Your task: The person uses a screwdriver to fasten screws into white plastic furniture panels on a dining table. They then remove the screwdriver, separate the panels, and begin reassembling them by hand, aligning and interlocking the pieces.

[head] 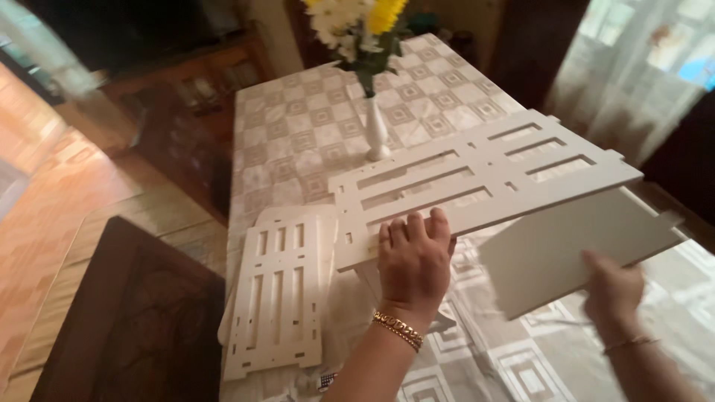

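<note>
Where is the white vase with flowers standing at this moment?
The white vase stands on the checked tablecloth near the table's far end, just beyond the slotted white panel that the left hand holds.

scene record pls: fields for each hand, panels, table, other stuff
left hand: grips edge of slotted white panel, held tilted above the table
right hand: holds plain white panel from below
table: checkered cloth
on table: second slotted panel lying flat; white vase with yellow and white flowers
floor: wood, dark rug
</note>
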